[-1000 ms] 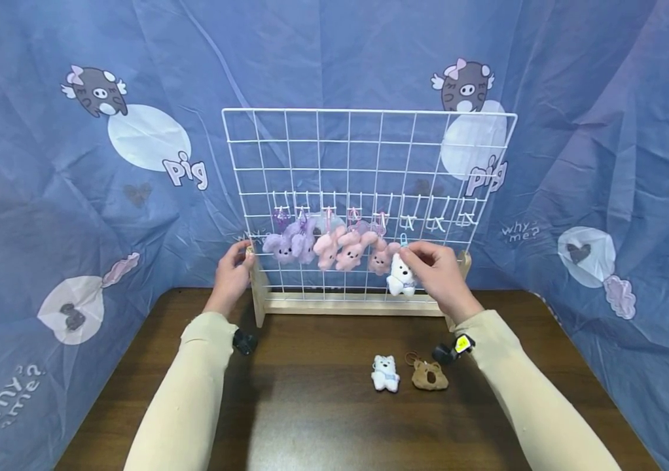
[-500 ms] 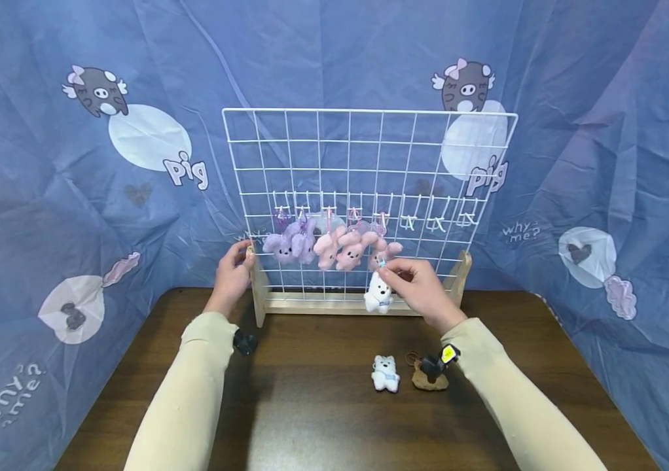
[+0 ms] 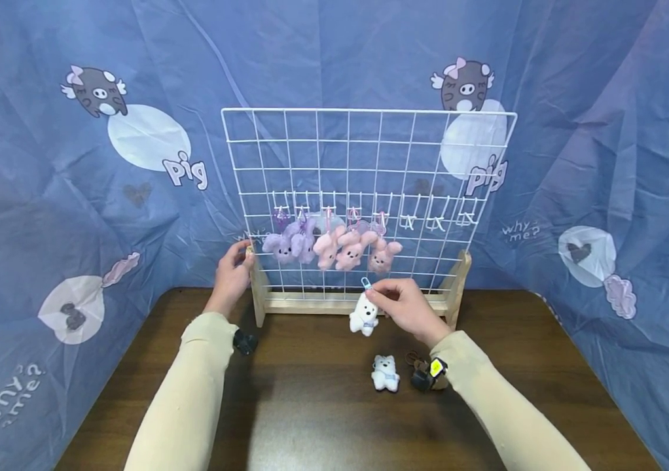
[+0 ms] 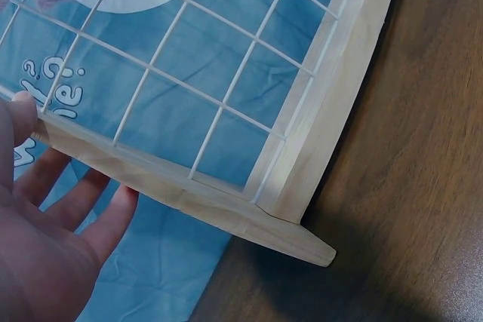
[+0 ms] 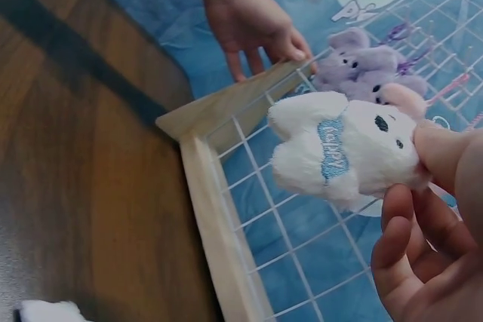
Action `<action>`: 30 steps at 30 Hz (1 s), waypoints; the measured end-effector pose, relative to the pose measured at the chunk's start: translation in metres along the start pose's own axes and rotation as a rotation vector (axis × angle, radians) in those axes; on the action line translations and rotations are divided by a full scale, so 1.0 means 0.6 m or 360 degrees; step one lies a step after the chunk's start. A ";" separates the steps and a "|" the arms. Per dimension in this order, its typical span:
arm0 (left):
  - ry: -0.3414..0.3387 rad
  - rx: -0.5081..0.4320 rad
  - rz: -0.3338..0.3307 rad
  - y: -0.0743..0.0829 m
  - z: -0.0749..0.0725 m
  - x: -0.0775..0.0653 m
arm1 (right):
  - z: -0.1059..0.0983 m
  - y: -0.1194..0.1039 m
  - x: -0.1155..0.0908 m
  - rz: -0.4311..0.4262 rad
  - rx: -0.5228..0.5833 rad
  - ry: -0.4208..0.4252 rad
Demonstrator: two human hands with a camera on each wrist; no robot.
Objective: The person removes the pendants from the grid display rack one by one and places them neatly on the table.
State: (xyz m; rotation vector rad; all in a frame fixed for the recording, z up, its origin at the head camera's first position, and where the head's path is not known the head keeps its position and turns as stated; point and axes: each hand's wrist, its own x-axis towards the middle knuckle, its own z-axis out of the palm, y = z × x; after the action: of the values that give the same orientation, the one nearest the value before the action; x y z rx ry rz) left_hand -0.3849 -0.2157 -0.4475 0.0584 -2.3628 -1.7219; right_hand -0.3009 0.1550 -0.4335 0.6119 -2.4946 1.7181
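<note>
My right hand (image 3: 408, 307) pinches a white plush bear keychain (image 3: 364, 315) at its head, in front of the grid rack's lower bar. In the right wrist view the bear (image 5: 324, 148) has a blue bow patch with lettering. A light blue clasp (image 3: 366, 283) sticks up from its top. With thumb in front and fingers behind, my left hand (image 3: 233, 275) grips the left wooden upright (image 4: 151, 171) of the white grid rack (image 3: 364, 155). A second white bear keychain (image 3: 385, 373) lies on the table.
Purple plush keychains (image 3: 280, 248) and pink plush keychains (image 3: 352, 250) hang on the rack's hooks. Bare hooks (image 3: 436, 224) show further right. A brown plush keychain (image 3: 417, 361) lies on the wooden table (image 3: 311, 418), mostly hidden behind the right wrist camera. Blue cloth (image 3: 334, 52) surrounds the table.
My right hand has brought the white bear keychain left and down, away from the pink plush and the bare hooks. The left hand has stayed on the upright.
</note>
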 end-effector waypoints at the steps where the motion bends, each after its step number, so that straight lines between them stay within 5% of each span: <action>1: -0.0001 -0.0007 0.0002 0.000 0.000 0.000 | 0.003 0.003 -0.001 0.0010 0.0004 -0.0005; 30: -0.0027 -0.0073 -0.0004 -0.002 0.001 0.003 | 0.065 0.092 -0.028 0.0117 -0.0154 -0.0218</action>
State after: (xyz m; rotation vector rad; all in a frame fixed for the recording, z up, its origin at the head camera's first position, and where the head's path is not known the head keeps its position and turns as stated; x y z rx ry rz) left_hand -0.3868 -0.2162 -0.4487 0.0396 -2.3353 -1.7837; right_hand -0.2975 0.1411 -0.5017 0.6587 -2.7075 1.6183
